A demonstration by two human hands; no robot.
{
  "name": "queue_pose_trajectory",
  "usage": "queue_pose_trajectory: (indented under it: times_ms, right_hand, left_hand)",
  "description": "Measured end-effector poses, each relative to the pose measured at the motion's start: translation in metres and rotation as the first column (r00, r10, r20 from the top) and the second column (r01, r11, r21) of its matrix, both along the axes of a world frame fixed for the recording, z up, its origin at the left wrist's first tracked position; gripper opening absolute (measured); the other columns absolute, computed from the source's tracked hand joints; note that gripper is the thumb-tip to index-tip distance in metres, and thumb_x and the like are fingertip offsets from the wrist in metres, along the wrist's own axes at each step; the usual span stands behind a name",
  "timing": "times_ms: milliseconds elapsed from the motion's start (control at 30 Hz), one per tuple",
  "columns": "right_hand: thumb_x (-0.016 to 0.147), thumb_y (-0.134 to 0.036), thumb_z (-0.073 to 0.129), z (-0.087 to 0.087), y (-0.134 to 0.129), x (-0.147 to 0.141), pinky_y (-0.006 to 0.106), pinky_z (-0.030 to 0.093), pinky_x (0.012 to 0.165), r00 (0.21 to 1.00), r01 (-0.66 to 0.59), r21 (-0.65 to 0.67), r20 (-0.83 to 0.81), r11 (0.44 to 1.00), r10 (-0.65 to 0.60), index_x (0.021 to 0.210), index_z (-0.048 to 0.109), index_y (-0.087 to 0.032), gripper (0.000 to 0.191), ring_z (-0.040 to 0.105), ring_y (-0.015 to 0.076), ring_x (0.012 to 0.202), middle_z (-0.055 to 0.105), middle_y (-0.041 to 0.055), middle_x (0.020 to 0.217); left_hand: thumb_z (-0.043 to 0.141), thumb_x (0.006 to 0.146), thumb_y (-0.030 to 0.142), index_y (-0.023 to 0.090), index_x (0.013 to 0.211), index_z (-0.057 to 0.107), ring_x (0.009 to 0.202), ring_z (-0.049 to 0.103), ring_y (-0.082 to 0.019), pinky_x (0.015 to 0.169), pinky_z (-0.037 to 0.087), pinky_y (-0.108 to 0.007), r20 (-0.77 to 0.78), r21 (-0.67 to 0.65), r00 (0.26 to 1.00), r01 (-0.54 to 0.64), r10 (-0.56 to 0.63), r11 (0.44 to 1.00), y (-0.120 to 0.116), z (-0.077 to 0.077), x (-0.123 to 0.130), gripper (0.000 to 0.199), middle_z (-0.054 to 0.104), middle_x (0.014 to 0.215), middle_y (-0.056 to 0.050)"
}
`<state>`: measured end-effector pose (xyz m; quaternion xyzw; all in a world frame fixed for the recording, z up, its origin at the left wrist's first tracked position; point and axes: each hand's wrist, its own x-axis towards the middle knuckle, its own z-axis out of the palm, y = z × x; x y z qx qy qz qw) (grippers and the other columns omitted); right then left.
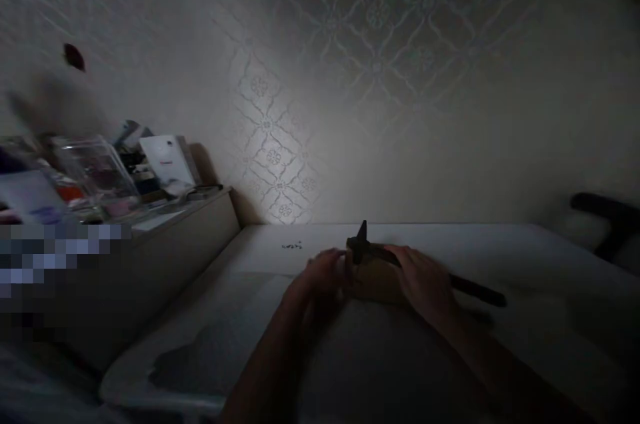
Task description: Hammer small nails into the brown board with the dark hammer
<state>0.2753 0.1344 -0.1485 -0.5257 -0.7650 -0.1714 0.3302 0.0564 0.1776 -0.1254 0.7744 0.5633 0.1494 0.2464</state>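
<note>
In the dim head view, my right hand (425,281) is wrapped round the dark handle of a hammer (477,290), which slants down to the right. The hammer's dark head, with a pointed end up, is beside the fingers of my left hand (327,272). Those fingers are curled at the left end of a brown block (380,281); whatever lies between them is too dark to make out. The block rests on a white table (270,257), partly hidden behind my right hand.
On the left, a cabinet (220,214) holds a white box (170,161), a clear plastic case (100,174) and other clutter. A patterned wall (400,111) stands behind the table. Something dark, like an armrest (610,211), juts in at the right edge.
</note>
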Motion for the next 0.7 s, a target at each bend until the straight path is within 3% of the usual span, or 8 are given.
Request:
queue_pose_trajectory:
  times_ms: [100,167,700]
  right_hand:
    - [0.080,-0.007,0.043,0.0011,-0.0012,-0.0015,0.031,0.044,0.078,1.000,-0.006,-0.008,0.015,1.000,0.006,0.112,0.052,-0.021,0.036,0.060,0.0180,0.092,0.064,0.0044,0.103]
    - [0.081,-0.009,0.043,0.0011,-0.0008,-0.0016,0.031,0.045,0.077,1.000,0.003,-0.001,0.006,1.000,-0.003,0.112,0.052,-0.021,0.034,0.060,0.0182,0.091,0.064,0.0048,0.101]
    - [0.084,-0.011,0.042,0.0018,-0.0006,-0.0007,0.031,0.045,0.077,1.000,-0.021,-0.006,0.017,1.000,0.021,0.112,0.052,-0.021,0.031,0.060,0.0184,0.091,0.064,0.0048,0.102]
  left_hand:
    - [0.072,0.059,0.055,0.027,0.137,0.036,0.136,0.011,-0.039,0.104,0.007,-0.062,-0.141,-0.078,0.986,0.080,-0.090,0.994,-0.0065,0.0029,-0.0002,0.090,0.019,0.149,-0.015]
    - [0.067,0.063,0.058,0.028,0.140,0.030,0.137,0.005,-0.040,0.103,0.003,-0.064,-0.197,-0.100,0.974,0.094,-0.112,0.991,-0.0094,0.0045,0.0011,0.091,0.013,0.151,-0.015]
    - [0.066,0.066,0.058,0.025,0.143,0.025,0.136,0.004,-0.040,0.102,0.003,-0.065,-0.213,-0.102,0.970,0.097,-0.117,0.990,-0.0113,0.0073,0.0050,0.093,0.011,0.150,-0.017]
